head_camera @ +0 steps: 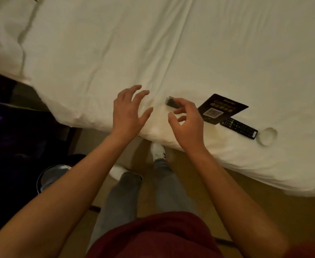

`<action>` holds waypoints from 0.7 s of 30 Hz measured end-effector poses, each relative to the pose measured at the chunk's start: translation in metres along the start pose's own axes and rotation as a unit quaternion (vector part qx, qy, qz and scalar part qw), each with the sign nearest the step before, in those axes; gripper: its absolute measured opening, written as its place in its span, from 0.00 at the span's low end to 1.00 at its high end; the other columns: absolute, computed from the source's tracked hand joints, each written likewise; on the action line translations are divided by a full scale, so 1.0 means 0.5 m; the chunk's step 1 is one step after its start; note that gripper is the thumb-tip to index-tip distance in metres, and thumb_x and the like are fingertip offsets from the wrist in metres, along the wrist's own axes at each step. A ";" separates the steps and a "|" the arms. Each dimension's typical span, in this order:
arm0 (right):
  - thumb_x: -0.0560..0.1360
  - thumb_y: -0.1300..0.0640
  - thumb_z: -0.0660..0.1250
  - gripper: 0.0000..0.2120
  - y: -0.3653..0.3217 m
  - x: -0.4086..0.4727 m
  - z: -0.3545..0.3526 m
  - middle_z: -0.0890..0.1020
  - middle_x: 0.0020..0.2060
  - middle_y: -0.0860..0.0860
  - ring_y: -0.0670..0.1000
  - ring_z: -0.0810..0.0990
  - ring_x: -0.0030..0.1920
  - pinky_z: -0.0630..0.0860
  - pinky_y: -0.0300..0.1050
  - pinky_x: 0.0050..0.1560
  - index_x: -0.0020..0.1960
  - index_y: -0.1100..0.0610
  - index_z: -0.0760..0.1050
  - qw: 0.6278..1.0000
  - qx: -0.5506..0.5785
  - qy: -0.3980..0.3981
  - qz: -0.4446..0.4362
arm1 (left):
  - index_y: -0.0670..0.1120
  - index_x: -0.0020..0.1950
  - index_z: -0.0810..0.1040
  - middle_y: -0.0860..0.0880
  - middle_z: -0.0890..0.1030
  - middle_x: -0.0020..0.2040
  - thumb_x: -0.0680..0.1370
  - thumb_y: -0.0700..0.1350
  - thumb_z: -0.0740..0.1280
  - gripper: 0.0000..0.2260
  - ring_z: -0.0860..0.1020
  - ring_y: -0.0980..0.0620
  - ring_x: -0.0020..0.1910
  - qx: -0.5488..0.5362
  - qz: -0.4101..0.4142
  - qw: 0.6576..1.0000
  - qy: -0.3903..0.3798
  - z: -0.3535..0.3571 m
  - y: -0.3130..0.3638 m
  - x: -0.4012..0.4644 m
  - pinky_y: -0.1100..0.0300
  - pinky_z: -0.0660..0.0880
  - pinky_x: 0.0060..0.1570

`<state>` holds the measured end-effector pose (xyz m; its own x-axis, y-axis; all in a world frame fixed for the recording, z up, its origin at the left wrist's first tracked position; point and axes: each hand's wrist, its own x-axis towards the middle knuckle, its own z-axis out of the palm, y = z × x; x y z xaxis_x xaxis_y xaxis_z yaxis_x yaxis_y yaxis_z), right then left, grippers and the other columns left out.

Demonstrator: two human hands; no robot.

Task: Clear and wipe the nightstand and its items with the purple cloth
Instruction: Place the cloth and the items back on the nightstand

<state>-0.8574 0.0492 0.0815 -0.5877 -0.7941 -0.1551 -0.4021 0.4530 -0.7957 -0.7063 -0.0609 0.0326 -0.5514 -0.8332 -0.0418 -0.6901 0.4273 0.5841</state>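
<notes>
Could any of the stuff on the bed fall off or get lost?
Maybe. The remote and the white dish lie close to the bed's edge, so a bump or tug on the sheet might knock them to the floor. The small dark object at the right hand's fingertips could slip into the soft folds.

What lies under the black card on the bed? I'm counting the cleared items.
The black card overlaps the remote, whose top end is hidden beneath; otherwise only the bed sheet shows.
</notes>
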 end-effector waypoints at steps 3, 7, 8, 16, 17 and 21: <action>0.78 0.56 0.70 0.12 0.063 -0.008 -0.082 0.83 0.51 0.45 0.43 0.82 0.46 0.80 0.34 0.43 0.61 0.51 0.79 1.000 0.015 0.012 0.014 | 0.50 0.70 0.76 0.47 0.74 0.72 0.78 0.55 0.71 0.22 0.71 0.41 0.70 0.027 0.052 0.997 -0.057 0.073 0.068 0.039 0.45 0.70 0.66; 0.78 0.58 0.70 0.04 0.164 -0.026 -0.189 0.83 0.43 0.47 0.45 0.82 0.42 0.81 0.39 0.43 0.53 0.53 0.80 0.996 0.004 0.056 0.065 | 0.49 0.70 0.76 0.47 0.75 0.71 0.78 0.55 0.71 0.22 0.69 0.41 0.72 0.066 0.093 0.985 -0.131 0.148 0.128 0.092 0.44 0.68 0.69; 0.78 0.59 0.70 0.04 0.187 -0.027 -0.212 0.82 0.42 0.47 0.45 0.81 0.41 0.79 0.38 0.41 0.52 0.53 0.79 0.994 0.000 0.079 0.082 | 0.49 0.70 0.76 0.47 0.76 0.71 0.78 0.55 0.71 0.22 0.69 0.40 0.72 0.076 0.096 0.981 -0.151 0.162 0.138 0.104 0.44 0.67 0.69; 0.76 0.54 0.74 0.21 0.316 0.049 -0.293 0.81 0.50 0.46 0.39 0.77 0.39 0.76 0.32 0.42 0.67 0.52 0.74 0.978 0.017 0.103 0.178 | 0.49 0.65 0.79 0.46 0.82 0.62 0.77 0.53 0.72 0.18 0.72 0.40 0.67 0.148 0.098 0.954 -0.241 0.221 0.165 0.166 0.45 0.68 0.64; 0.76 0.53 0.75 0.24 0.322 0.060 -0.292 0.81 0.52 0.46 0.40 0.77 0.38 0.75 0.29 0.42 0.70 0.50 0.73 0.981 0.016 0.086 0.174 | 0.48 0.64 0.80 0.46 0.82 0.61 0.78 0.52 0.72 0.17 0.72 0.40 0.66 0.153 0.102 0.953 -0.241 0.224 0.164 0.168 0.45 0.68 0.63; 0.75 0.50 0.76 0.22 0.341 0.089 -0.281 0.82 0.37 0.44 0.42 0.77 0.34 0.75 0.33 0.40 0.68 0.46 0.78 0.985 0.000 0.038 0.166 | 0.47 0.62 0.82 0.47 0.84 0.58 0.79 0.50 0.71 0.14 0.74 0.40 0.63 0.167 0.114 0.950 -0.238 0.236 0.152 0.169 0.46 0.69 0.60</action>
<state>-1.0510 0.1481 0.0211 -0.7383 -0.5685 -0.3628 -0.1788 0.6837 -0.7075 -0.8607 -0.0574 -0.0219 -0.7988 -0.4864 -0.3541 -0.5939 0.7314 0.3352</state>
